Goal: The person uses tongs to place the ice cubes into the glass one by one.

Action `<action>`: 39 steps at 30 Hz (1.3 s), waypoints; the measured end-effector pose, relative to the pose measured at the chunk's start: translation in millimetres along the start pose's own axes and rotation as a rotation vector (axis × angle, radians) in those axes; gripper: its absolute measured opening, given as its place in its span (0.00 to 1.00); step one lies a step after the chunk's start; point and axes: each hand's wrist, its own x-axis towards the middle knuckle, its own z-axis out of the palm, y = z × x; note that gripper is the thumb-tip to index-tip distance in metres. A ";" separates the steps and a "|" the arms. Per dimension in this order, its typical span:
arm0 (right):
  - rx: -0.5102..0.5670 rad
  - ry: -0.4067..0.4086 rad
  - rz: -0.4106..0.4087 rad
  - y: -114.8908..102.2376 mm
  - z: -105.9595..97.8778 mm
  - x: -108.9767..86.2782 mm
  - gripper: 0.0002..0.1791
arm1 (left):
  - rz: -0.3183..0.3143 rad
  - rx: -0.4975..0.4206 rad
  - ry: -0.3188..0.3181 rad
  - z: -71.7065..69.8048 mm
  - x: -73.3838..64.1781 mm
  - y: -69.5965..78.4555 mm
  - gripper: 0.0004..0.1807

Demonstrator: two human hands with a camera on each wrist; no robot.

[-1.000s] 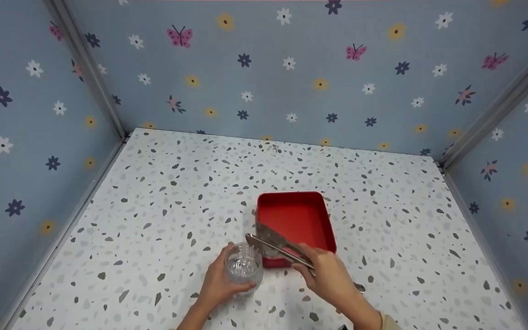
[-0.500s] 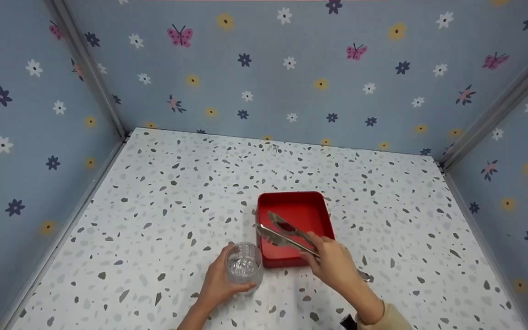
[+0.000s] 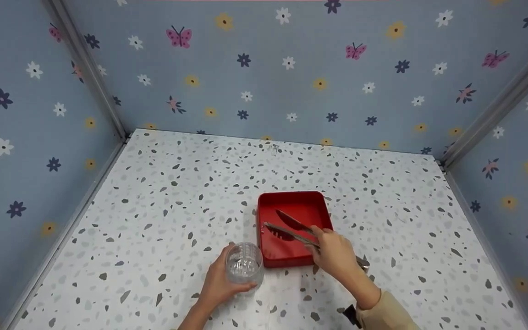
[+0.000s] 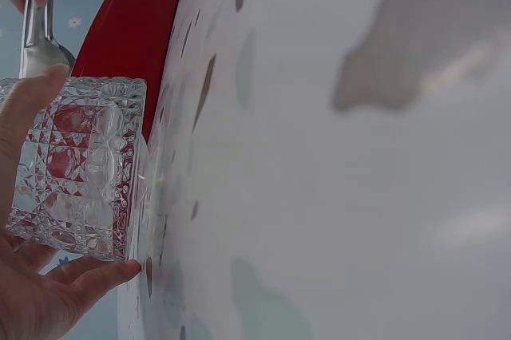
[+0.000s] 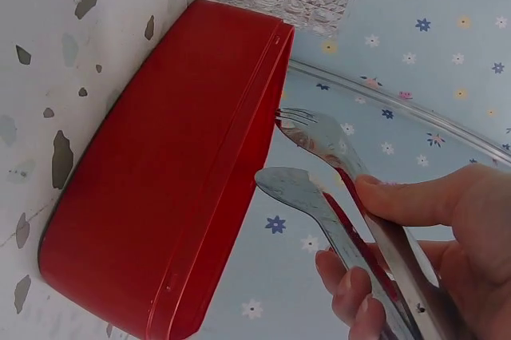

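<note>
My left hand [image 3: 217, 284] grips a clear cut-glass tumbler [image 3: 244, 263], its thumb and fingers round the sides; the glass stands upright beside the box's near left corner. My right hand [image 3: 337, 254] holds metal serving tongs [image 3: 291, 234] over the red square box [image 3: 298, 206]. In the right wrist view the tongs [image 5: 307, 196] have one forked tip and one rounded tip, spread apart with nothing between them. Thumb and fingers press the two arms of the tongs. Faceted walls of the tumbler [image 4: 80, 172] fill the left wrist view's left side. Whether it holds anything, I cannot tell.
The speckled white tabletop [image 3: 177, 220] lies under everything. Blue flowered panels [image 3: 264, 68] rise at the back and both sides. A small black item [image 3: 351, 316] shows beside the right sleeve [image 3: 385, 311].
The tongs have swung right, from above the tumbler's rim to over the box, with my right hand. The left hand and the tumbler have stayed in place.
</note>
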 end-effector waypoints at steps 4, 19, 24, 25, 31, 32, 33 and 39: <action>-0.010 -0.027 0.015 -0.7 4.0 2.7 0.18 | 0.007 -0.002 0.003 -0.3 -0.2 -0.1 0.59; -0.044 -0.090 0.033 -3.6 19.6 14.2 0.15 | 0.023 0.019 0.015 0.3 -0.4 -0.2 0.57; -0.051 -0.095 0.032 -6.1 23.7 17.5 0.12 | 0.010 0.014 0.010 0.1 0.3 0.9 0.57; -0.054 -0.096 0.033 -6.4 24.5 18.0 0.12 | 0.010 0.013 0.008 0.1 0.3 1.0 0.57; -0.061 -0.099 0.058 -8.2 29.0 21.4 0.10 | 0.007 0.009 0.002 -0.7 -0.3 0.8 0.58; -0.061 -0.100 0.062 -8.5 29.8 21.9 0.10 | 0.005 0.011 0.001 -0.7 -0.5 0.7 0.58; -0.062 -0.104 0.068 -8.6 30.7 22.5 0.10 | 0.003 0.013 0.000 -0.6 -0.5 0.7 0.59; -0.071 -0.098 0.088 -9.9 35.1 25.8 0.09 | 0.009 0.012 0.001 -0.7 0.2 0.2 0.57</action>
